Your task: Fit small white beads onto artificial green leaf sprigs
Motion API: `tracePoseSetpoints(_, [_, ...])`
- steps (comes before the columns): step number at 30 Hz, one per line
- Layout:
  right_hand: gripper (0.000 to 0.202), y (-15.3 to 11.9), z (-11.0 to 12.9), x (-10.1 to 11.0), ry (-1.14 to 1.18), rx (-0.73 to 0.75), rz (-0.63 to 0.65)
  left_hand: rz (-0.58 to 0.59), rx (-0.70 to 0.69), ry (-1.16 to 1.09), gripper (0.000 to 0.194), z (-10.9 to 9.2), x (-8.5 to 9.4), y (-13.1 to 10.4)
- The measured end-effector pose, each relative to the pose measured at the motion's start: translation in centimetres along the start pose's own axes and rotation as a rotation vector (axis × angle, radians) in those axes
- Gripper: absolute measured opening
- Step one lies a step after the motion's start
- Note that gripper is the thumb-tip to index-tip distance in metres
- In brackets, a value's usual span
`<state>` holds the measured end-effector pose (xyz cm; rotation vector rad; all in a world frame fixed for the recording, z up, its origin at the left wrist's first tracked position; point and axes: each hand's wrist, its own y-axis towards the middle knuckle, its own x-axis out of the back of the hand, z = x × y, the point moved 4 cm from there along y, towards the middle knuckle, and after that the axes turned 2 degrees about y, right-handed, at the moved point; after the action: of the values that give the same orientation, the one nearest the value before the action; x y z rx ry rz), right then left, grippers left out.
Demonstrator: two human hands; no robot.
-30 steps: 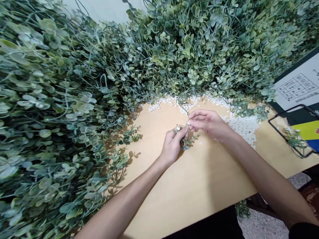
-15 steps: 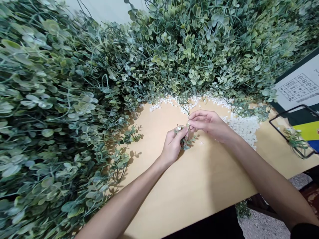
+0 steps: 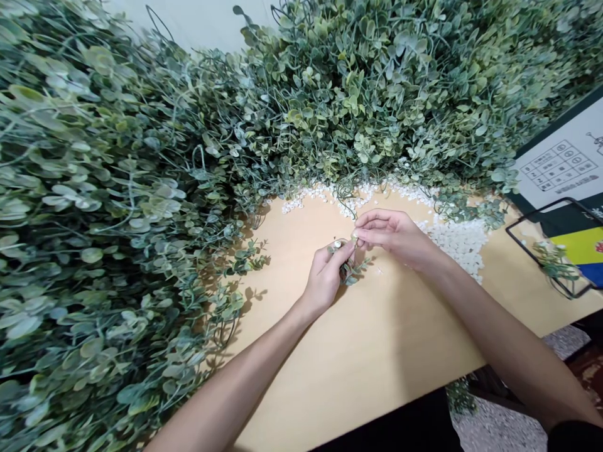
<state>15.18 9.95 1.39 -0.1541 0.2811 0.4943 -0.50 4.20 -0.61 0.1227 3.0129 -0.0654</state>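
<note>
Over the middle of the desk (image 3: 306,364), our two hands meet at the fingertips. Our left hand (image 3: 324,273) has its fingers clamped on a green leafy sprig (image 3: 354,276), whose leaves poke out to the right below the thumb; a small white flower (image 3: 338,244) shows above that hand. Our right hand (image 3: 398,237) reaches in from the right, thumb and index finger pinched on a small pale bit (image 3: 355,235) at the left thumb's tip. We cannot tell its exact shape.

Just beyond our hands, white pieces (image 3: 293,204) lie scattered along the foot of a dense bank of greenery (image 3: 330,107), which lines the far and left sides of the desk. A thick white pile (image 3: 461,242) spreads on the right, partly behind our right forearm. Farther right we see a black wire frame (image 3: 525,245) with a loose sprig (image 3: 556,263) by it, and a dark green board (image 3: 560,157) carrying a printed white panel.
</note>
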Motion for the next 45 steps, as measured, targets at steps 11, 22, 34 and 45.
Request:
tracePoseSetpoints(11, [0.028, 0.04, -0.14, 0.05, -0.011, -0.007, -0.009, 0.008, 0.000, -0.017, 0.042, 0.04, 0.00, 0.01])
tracePoseSetpoints(22, [0.029, -0.06, 0.00, -0.07, -0.018, -0.009, -0.010, -0.005, 0.009, -0.023, 0.042, -0.14, -0.12, 0.04])
tracePoseSetpoints(34, [0.029, -0.06, 0.06, 0.06, -0.030, -0.004, -0.009, -0.015, 0.018, -0.031, 0.042, -0.04, -0.04, -0.02])
tracePoseSetpoints(45, [0.030, -0.10, 0.06, 0.00, -0.023, -0.008, -0.015, -0.034, 0.011, -0.026, 0.040, -0.41, -0.05, 0.02])
